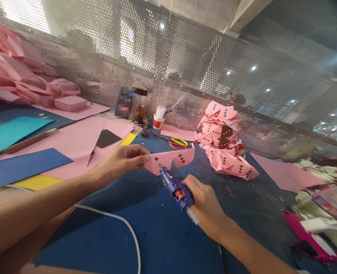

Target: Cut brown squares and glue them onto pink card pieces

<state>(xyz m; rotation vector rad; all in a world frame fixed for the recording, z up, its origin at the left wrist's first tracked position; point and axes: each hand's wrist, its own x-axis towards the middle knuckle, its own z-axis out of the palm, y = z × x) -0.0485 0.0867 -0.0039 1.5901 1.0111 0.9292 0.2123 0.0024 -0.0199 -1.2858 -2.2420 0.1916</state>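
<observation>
My left hand [131, 158] pinches the left end of a pink paper strip [182, 158], which has small dark squares on it and a notch in its lower edge. In my right hand [204, 203] is a blue glue gun [174, 186], with a clear glue stick poking from its back end. Its nozzle points up and left and meets the strip near the left squares; whether it touches cannot be told. Beyond my right hand rises a pile of folded pink paper pieces [222, 131] with blue, dark and yellow squares.
Scissors [176, 142] with yellow and red handles lie behind the strip, near a red-and-white cup [158, 120]. Coloured sheets, including a blue sheet [28, 165], cover the left side. A white cable [125, 224] crosses the blue tabletop [168, 243]. A perforated metal screen [185, 61] stands behind.
</observation>
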